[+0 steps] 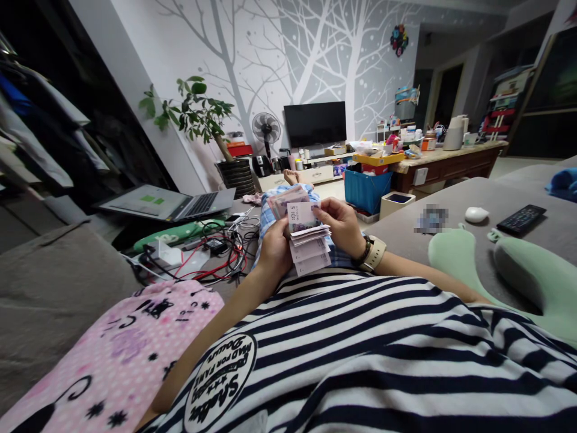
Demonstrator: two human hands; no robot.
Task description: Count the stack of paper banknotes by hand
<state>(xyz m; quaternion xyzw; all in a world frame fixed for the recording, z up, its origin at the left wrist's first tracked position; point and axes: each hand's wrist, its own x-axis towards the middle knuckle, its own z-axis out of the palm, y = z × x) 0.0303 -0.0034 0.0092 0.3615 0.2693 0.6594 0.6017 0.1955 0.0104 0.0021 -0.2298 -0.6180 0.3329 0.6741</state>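
Above my lap, both hands are on a bundle of paper banknotes (310, 249). My left hand (276, 248) is closed round the left side of the bundle, with its thumb on the notes. The fingers of my right hand (341, 224) pinch the upper right edge of a note marked with a 5. Pinkish notes (288, 197) stick up behind it, and several pale notes hang fanned out below. A watch with a pale strap (375, 254) and a dark bracelet are on my right wrist. How many notes each hand grips is hidden.
To the left are an open laptop (171, 203), tangled cables (225, 252) and a pink patterned cloth (130, 343). On the grey sofa at right lie a remote control (522, 220), a white mouse-like object (476, 214) and a green cushion (527, 282). A cluttered table (451, 161) stands beyond.
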